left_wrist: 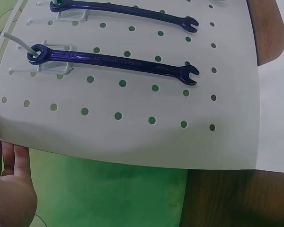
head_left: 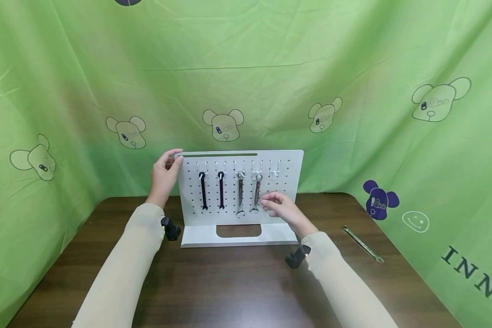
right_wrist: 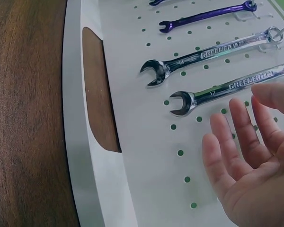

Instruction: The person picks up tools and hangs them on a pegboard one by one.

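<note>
A white pegboard stand [head_left: 192, 219] stands upright on the table. My left hand [head_left: 164, 177] grips its upper left corner, thumb in front and other fingers behind the edge. Two dark purple combination wrenches [left_wrist: 113, 62] hang at the left on white hooks. To their right hang two silver combination wrenches, one marked 14 [right_wrist: 203, 54] and one marked 12 [right_wrist: 217, 92]. Beside the lower part of the 12 wrench is my right hand [head_left: 286, 210], its fingers loosely bent and holding nothing. Whether its thumb touches the wrench, I cannot tell.
Another silver wrench [head_left: 362, 244] lies on the brown wooden table [head_left: 229, 287] to the right. A hook [head_left: 274, 174] with no wrench on it is at the board's upper right. Green printed cloth [head_left: 246, 91] hangs behind and along both sides.
</note>
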Demonstrator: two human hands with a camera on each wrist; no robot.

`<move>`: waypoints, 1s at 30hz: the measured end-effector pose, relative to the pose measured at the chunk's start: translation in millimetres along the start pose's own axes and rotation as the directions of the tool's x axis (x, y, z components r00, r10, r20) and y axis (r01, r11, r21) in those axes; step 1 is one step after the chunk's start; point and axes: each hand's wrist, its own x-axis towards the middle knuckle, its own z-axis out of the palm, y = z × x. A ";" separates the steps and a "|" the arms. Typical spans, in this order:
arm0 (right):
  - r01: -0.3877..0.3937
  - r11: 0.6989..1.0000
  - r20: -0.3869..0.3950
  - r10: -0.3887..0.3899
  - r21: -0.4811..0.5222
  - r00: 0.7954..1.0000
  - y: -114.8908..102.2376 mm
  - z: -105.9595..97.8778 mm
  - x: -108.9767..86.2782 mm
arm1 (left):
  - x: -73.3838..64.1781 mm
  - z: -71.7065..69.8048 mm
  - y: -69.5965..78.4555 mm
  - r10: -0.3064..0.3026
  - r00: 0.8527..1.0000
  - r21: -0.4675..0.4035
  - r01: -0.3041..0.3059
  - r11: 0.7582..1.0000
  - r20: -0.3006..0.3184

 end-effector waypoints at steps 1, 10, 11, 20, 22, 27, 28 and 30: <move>0.000 1.000 0.001 0.000 0.002 1.000 -0.2 0.2 -0.4 | 0.0 -0.1 -0.1 0.000 1.000 0.003 0.000 1.000 0.000; -0.033 0.999 0.010 0.033 -0.019 0.999 -2.3 -1.2 -9.3 | -1.1 -0.4 -0.2 0.002 1.000 -0.004 -0.002 1.000 0.008; -0.035 0.999 0.010 0.035 -0.024 0.999 3.6 -2.8 -7.1 | -0.9 -0.4 -0.4 0.004 1.000 -0.006 -0.004 1.000 0.009; -0.055 0.996 -0.003 0.055 -0.073 0.998 12.8 -15.7 -13.5 | 0.5 -0.8 -1.4 0.006 1.000 -0.009 -0.006 1.000 0.009; -0.058 0.995 0.004 0.058 -0.078 0.998 15.6 -19.9 -15.3 | 0.7 -0.8 -1.7 0.003 1.000 -0.007 -0.003 1.000 0.010; -0.065 0.994 0.017 0.066 -0.093 0.998 22.9 -29.8 -20.2 | 1.5 -0.5 -2.7 0.003 1.000 -0.002 -0.003 1.000 0.006; -0.066 0.993 0.016 0.068 -0.094 0.998 24.2 -31.5 -21.6 | 1.7 -0.5 -2.8 0.004 1.000 -0.003 -0.004 1.000 0.005; -0.070 0.993 0.017 0.071 -0.095 0.997 26.5 -34.9 -24.5 | 1.8 -0.4 -3.1 0.004 1.000 -0.003 -0.004 1.000 0.004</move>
